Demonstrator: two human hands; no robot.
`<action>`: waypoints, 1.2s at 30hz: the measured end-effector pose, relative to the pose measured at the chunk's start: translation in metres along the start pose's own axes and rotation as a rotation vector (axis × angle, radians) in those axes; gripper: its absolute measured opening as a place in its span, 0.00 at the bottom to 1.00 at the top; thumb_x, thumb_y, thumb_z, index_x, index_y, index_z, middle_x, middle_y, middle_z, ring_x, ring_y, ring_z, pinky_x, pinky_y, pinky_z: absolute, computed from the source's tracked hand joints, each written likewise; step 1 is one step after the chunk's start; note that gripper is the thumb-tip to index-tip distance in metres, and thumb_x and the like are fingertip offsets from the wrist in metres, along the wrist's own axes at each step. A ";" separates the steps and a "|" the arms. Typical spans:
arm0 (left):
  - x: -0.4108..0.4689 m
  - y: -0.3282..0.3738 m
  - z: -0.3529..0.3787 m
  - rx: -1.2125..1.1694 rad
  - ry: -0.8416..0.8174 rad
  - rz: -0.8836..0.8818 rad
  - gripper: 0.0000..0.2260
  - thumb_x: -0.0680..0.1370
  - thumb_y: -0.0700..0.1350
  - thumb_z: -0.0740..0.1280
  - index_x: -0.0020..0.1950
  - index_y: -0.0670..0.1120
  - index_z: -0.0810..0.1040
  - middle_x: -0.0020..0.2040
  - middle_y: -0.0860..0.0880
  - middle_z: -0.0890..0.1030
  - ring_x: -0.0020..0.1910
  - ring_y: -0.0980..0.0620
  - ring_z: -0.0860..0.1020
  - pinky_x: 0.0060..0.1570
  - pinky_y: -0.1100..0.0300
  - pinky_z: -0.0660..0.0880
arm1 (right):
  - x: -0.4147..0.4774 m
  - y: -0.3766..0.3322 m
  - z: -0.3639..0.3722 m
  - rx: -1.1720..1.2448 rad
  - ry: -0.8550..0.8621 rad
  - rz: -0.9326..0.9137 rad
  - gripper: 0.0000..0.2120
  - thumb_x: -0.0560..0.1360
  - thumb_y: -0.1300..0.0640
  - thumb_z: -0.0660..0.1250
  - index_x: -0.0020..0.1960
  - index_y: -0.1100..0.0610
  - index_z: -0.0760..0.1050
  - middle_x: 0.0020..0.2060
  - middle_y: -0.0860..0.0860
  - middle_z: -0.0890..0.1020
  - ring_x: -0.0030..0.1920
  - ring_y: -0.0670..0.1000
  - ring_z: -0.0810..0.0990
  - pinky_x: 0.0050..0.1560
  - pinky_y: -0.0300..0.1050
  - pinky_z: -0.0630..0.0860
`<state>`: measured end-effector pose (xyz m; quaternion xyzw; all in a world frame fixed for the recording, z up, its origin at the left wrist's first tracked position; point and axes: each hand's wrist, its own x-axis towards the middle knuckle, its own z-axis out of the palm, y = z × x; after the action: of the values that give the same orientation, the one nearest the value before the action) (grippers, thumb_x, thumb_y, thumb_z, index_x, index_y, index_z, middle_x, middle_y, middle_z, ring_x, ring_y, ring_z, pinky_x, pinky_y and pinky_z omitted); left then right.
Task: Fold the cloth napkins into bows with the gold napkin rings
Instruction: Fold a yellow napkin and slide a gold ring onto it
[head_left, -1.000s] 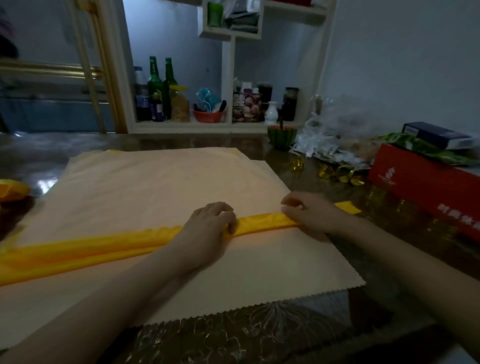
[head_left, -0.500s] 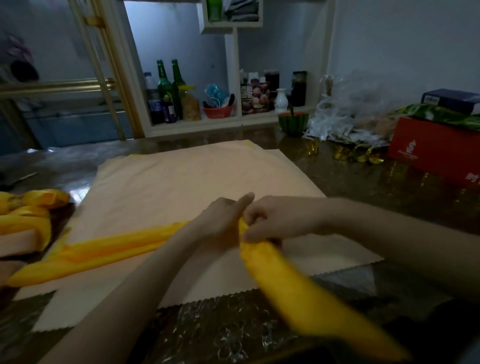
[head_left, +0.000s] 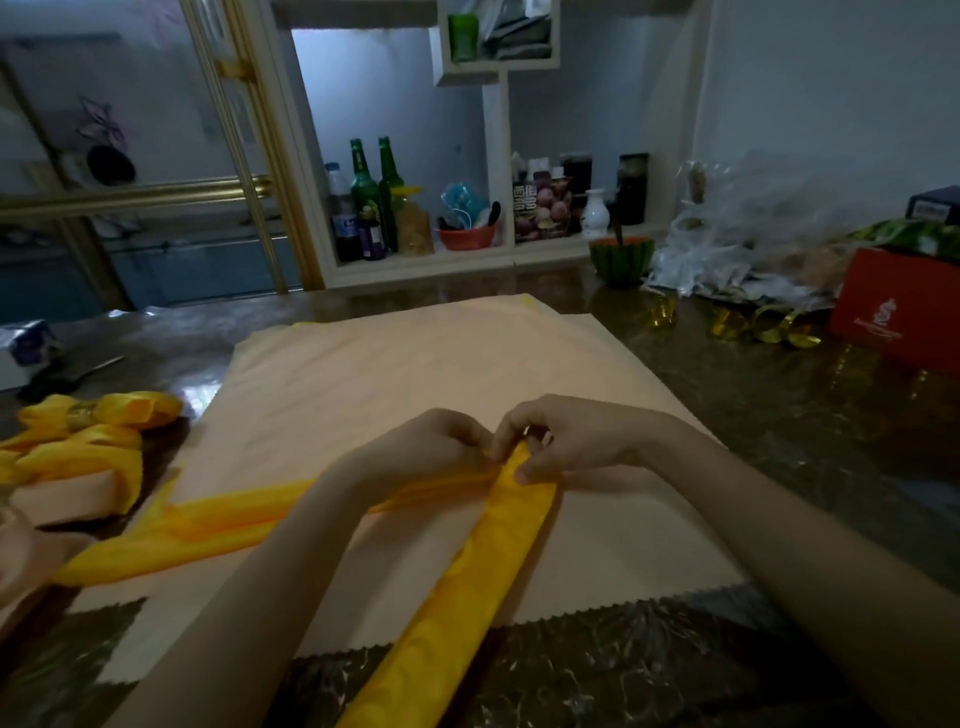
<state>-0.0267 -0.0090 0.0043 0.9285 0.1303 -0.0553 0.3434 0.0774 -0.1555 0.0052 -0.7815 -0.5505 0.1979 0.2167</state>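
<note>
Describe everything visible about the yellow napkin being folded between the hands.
The yellow napkin is a bright, slightly shiny cloth folded into a long flat band. It is bent in a V: one arm runs left across the peach cloth, the other comes toward the camera, past that cloth's zigzag edge and over the dark table. The left hand and right hand both pinch it at the bend, near the peach cloth's middle.

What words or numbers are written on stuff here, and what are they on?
Nothing can be read for sure.
Red box: gold logo and writing, too small to read.
Fruit-picture carton: white characters, blurred.
Dark blue box: pale label, blurred.
Plastic bottle: label blurred.
</note>
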 end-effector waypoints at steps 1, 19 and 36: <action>0.001 -0.006 -0.007 0.012 0.013 -0.017 0.08 0.77 0.41 0.65 0.53 0.51 0.79 0.49 0.54 0.79 0.48 0.60 0.75 0.45 0.69 0.70 | 0.001 0.001 -0.001 -0.037 -0.034 -0.008 0.12 0.73 0.60 0.69 0.56 0.52 0.77 0.49 0.47 0.75 0.41 0.42 0.69 0.47 0.40 0.70; -0.008 -0.036 -0.039 0.550 0.085 -0.419 0.17 0.76 0.52 0.66 0.59 0.42 0.77 0.52 0.45 0.78 0.49 0.48 0.75 0.49 0.57 0.72 | 0.006 0.036 0.006 -0.195 0.356 0.040 0.11 0.70 0.51 0.72 0.39 0.44 0.69 0.43 0.44 0.70 0.46 0.46 0.70 0.43 0.41 0.67; 0.029 0.045 -0.060 0.492 -0.122 -0.484 0.08 0.78 0.41 0.63 0.41 0.40 0.74 0.28 0.47 0.76 0.24 0.55 0.75 0.25 0.63 0.73 | -0.008 0.033 0.015 -0.027 0.443 0.114 0.18 0.71 0.55 0.72 0.57 0.48 0.71 0.54 0.47 0.58 0.54 0.47 0.65 0.50 0.40 0.68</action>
<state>0.0146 0.0029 0.0721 0.9205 0.3087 -0.2203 0.0936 0.0921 -0.1715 -0.0252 -0.8387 -0.4468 0.0260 0.3102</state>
